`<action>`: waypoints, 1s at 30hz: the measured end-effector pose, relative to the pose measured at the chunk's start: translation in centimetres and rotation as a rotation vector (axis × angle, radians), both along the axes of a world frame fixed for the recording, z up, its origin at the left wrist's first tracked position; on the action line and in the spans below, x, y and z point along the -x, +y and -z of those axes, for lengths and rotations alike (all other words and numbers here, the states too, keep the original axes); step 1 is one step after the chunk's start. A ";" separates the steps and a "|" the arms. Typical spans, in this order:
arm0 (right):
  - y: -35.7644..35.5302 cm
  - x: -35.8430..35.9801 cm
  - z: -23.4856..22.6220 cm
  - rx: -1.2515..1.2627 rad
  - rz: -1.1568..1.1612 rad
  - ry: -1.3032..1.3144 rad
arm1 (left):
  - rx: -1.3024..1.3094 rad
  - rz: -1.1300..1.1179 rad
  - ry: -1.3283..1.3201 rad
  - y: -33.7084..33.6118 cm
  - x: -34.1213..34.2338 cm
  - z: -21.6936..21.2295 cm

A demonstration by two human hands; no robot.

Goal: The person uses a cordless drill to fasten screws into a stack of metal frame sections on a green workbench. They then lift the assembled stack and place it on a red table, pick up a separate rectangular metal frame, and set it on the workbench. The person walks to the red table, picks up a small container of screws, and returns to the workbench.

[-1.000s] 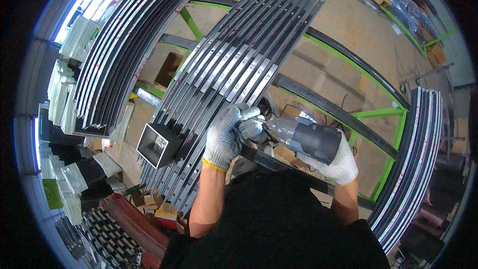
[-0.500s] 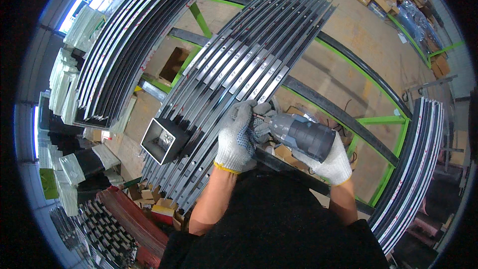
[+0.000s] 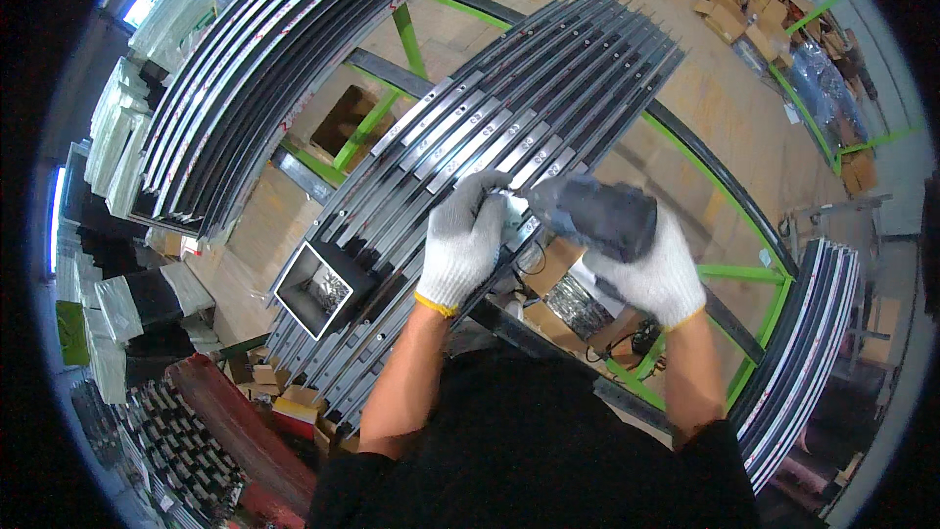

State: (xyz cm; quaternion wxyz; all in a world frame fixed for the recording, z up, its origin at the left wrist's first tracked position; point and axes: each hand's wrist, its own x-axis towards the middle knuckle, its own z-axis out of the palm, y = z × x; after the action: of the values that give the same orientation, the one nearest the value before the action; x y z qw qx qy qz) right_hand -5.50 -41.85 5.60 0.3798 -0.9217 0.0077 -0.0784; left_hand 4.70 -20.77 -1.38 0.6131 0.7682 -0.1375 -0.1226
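My right hand (image 3: pixel 658 269), in a white knit glove, grips a dark cordless drill (image 3: pixel 595 218) whose nose points left and which is slightly blurred. My left hand (image 3: pixel 464 240), gloved too, is just left of the drill's nose with thumb and fingers drawn together; what they pinch is too small to make out. Both hands are over a row of long dark metal profiles (image 3: pixel 392 206) lying side by side. Short silver plates (image 3: pixel 490 142) with small holes sit on the profiles beyond my left hand. A square open-ended metal box (image 3: pixel 315 291) with small shiny pieces inside stands on them at left.
Green-framed racks (image 3: pixel 729 181) with dark padded bars carry the profiles. More curved-looking profile stacks lie at far left (image 3: pixel 264 69) and right (image 3: pixel 798 362). Below the bench at right are cardboard boxes (image 3: pixel 558 264). Cartons and plastic wrap (image 3: pixel 818 88) line the far right wall.
My right hand has raised the drill slightly, and its nose has come away from my left fingers. My left hand has shifted up a little. The whole view has tilted slightly.
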 end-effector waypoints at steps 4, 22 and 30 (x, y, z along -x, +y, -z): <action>-1.5 -7.6 -2.6 0.348 -0.043 0.257 | 0.000 -0.021 -0.019 -0.9 -4.2 0.3; 0.2 -25.8 -2.5 0.653 -0.229 0.377 | 0.269 -0.053 0.751 -1.5 -13.6 4.3; 0.4 -26.7 -2.1 0.731 -0.312 0.358 | 0.328 -0.077 0.737 -1.9 -13.4 4.1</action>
State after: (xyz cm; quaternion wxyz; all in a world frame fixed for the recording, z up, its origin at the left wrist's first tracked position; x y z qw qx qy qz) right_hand 21.22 -41.46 7.71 0.0285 -0.9848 -0.0942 0.1433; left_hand 18.10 -22.64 -5.46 0.7399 0.5694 0.1024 -0.3432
